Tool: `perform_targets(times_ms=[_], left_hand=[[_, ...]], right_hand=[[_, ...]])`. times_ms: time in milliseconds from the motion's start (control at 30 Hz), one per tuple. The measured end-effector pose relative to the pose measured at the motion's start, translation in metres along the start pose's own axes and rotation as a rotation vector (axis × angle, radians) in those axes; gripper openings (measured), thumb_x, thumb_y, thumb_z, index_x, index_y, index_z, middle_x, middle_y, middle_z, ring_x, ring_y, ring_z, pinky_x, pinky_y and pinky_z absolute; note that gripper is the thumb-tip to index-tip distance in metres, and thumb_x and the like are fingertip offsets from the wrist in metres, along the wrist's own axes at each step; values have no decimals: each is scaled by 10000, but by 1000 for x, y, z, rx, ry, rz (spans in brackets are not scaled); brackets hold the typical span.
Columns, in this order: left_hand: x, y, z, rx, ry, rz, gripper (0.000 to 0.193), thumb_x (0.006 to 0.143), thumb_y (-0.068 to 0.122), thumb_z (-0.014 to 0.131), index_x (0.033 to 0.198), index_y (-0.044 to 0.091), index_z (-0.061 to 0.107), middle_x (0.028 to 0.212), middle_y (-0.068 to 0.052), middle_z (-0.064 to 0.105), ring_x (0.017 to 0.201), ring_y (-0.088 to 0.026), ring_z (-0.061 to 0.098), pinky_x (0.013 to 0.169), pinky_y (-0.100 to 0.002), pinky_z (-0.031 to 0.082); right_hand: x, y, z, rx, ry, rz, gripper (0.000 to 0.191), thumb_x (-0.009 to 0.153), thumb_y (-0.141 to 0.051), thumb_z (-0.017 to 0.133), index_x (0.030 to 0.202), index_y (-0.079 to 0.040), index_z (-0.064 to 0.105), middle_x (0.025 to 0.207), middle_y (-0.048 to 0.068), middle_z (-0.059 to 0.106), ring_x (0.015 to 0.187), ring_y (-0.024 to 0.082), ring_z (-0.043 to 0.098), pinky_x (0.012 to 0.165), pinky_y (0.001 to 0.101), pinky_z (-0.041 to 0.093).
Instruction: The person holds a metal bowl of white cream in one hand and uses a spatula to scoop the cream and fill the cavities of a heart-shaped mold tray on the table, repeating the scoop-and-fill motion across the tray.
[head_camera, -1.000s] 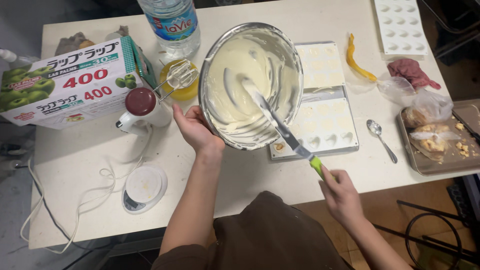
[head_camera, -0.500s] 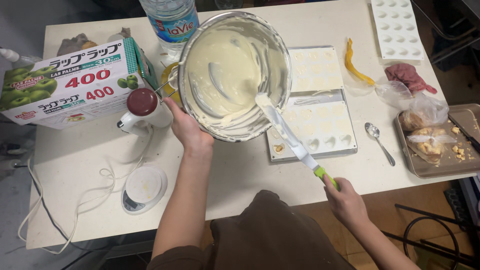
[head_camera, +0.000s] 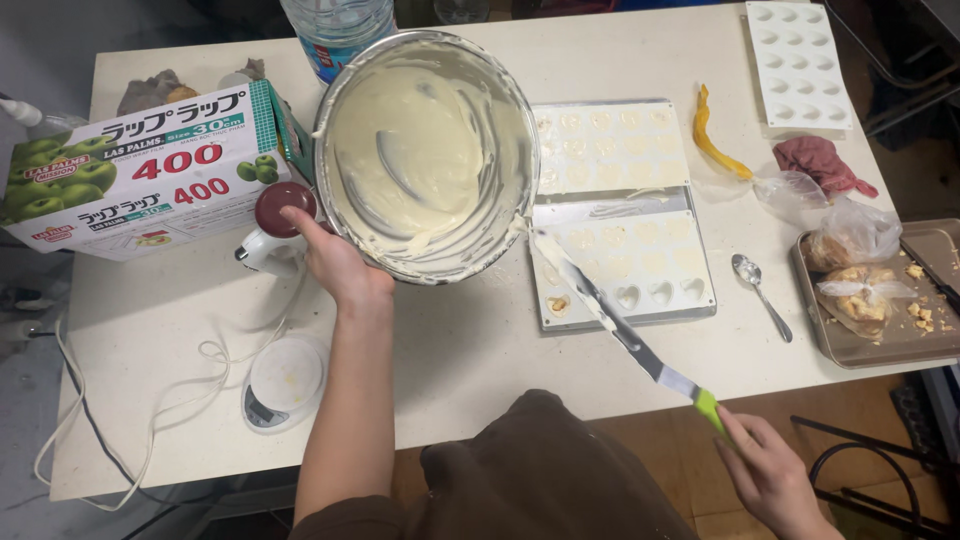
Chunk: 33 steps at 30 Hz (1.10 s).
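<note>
since the earlier frame i see the spatula (head_camera: 620, 325) has left the bowl (head_camera: 428, 150); its smeared metal blade now lies over the white heart-cavity mould (head_camera: 650, 300) near the bench's front edge. my right hand (head_camera: 775, 480) is closed on the green handle past that edge. my left hand (head_camera: 335, 262) grips the tilted steel bowl's rim; pale cream coats its inside, at bench centre. the bench (head_camera: 470, 350) is off-white; dark floor around it.

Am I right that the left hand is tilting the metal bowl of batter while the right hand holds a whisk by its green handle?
Not quite: the head view shows the right hand holding a long flat spatula, not a whisk. The left hand does tilt the metal bowl.
</note>
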<state>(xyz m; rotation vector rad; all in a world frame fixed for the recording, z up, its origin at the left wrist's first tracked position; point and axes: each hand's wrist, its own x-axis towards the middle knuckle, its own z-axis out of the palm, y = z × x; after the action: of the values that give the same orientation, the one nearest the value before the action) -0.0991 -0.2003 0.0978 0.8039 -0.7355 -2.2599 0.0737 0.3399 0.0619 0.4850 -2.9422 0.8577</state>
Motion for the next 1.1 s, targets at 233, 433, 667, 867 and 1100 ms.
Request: perform_targets(times_ms=[233,433,667,867,1100], left_hand=[[-7,-14,-6,-31,-84,-84,730,992,570,455,1427,-13,498,1453,-122,577,1294,-262,607,1059,-408,526],[9,-26,-16,-30,-29,-331,715,993,578,407,1435,25,507,1457,-114,586,1303,-268,603,1064,-419,525],[10,-33,-15,-23,-55,-446,729,1028,579,341,1462,13,494,1521,-140,545,1353,-279,577,1108,-427,505],[3,-37,-12,-64,-46,-486,755,1023,593,302,1484,21,475,1536,-134,517,1363,-288,551,1114,-435,478],[-3,-40,-8,-7,58,-449,718,1036,576,316,1482,33,467,1531,-123,529,1389,-290,547,1129,-453,478]], right_hand=[[12,8,22,244,41,103,473,907,-73,662,1378,-76,622,993,73,748,768,103,670,699,236,524],[13,32,12,338,-18,305,477,927,-106,648,1403,-86,633,838,31,742,593,69,564,540,223,475],[13,65,2,441,-29,293,480,953,-98,638,1432,-81,621,819,10,670,621,48,518,552,204,435],[-5,63,30,589,-96,357,481,938,-79,629,1419,-77,615,789,3,663,592,53,524,507,205,422],[-19,51,38,940,-139,575,474,974,-98,574,1445,-51,598,797,76,667,568,106,503,483,249,405]])
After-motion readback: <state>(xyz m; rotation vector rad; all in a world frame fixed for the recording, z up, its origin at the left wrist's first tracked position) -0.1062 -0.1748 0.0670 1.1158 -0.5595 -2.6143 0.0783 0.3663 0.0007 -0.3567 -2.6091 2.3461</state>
